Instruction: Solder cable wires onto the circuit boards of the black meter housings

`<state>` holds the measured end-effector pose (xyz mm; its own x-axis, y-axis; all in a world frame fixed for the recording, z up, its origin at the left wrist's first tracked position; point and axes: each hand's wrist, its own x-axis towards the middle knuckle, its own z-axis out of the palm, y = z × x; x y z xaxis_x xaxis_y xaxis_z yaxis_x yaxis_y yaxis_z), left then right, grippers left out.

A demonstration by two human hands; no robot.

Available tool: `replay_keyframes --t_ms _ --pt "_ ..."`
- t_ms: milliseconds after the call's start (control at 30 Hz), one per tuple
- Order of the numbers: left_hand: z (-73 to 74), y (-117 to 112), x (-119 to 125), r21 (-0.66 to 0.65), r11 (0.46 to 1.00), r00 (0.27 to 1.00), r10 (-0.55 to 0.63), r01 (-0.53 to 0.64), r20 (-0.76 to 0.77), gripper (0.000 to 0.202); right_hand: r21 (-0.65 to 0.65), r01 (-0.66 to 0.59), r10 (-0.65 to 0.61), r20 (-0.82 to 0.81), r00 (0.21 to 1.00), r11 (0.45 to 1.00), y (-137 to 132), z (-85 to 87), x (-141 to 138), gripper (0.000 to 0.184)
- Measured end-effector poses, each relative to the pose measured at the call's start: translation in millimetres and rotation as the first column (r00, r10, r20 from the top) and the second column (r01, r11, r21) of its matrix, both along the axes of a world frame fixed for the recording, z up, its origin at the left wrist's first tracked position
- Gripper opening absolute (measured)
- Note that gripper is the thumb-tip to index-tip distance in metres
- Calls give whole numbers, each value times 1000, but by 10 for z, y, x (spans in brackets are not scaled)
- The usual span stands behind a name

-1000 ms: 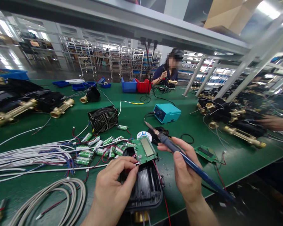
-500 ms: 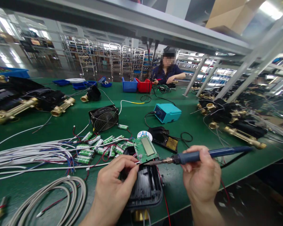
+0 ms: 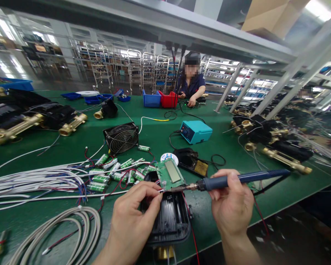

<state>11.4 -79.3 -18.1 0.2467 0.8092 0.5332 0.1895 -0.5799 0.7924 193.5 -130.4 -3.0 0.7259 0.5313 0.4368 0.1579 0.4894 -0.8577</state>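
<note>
In my right hand (image 3: 233, 206) is a blue-handled soldering iron (image 3: 223, 182), held like a pen, its tip pointing left at the lower edge of a green circuit board (image 3: 169, 174) with a grey display. My left hand (image 3: 136, 215) pinches a thin wire (image 3: 160, 190) by that same edge, close to the iron's tip. Whether tip and wire touch, I cannot tell. The board leans on the far end of an open black plastic housing (image 3: 171, 221), with a brass fitting (image 3: 165, 253) at its near side. My left fingers hide part of the housing.
Left of the board lie several green-and-white batteries (image 3: 99, 179) and a bundle of white cables (image 3: 44, 180). Behind are a fan (image 3: 123, 138), a teal soldering station (image 3: 196, 131) and an iron stand (image 3: 186, 159). A grey cable coil (image 3: 92, 232) lies front left. A co-worker (image 3: 191, 81) sits opposite.
My right hand and the soldering iron have shifted slightly left, the tip moving along the board's lower edge. My left hand stays put. The co-worker has leaned and moved a hand left.
</note>
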Motion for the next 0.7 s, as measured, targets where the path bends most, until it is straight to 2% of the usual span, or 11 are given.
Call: replay_keyframes --t_ms 467,700 --pt "-14 12 -13 3 1000 999 -15 15 -33 20 -10 -11 11 -24 1000 1000 18 16 9 37" --pt "-4 -9 4 4 1000 1000 0 1 -21 20 48 78 -71 -134 988 996 36 100 54 35"
